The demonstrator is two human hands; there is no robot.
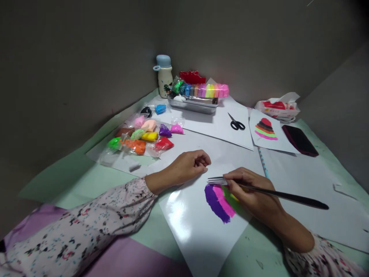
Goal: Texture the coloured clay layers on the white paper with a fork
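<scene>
My right hand [250,190] grips a metal fork [215,180] with a long dark handle, its tines pointing left just above a clay picture [219,202] of purple, pink, green and yellow stripes. That picture lies on a glossy white sheet [198,227]. My left hand [191,165] rests on the same sheet to the left of the fork, fingers curled into a loose fist with nothing showing in them.
Bags of coloured clay [141,138] lie at the left. A metal tray [193,104] with a row of clay packs, a small bottle [164,80], scissors [236,124], a second striped picture [265,129], a dark phone [300,140] and a tissue pack [278,107] stand farther back.
</scene>
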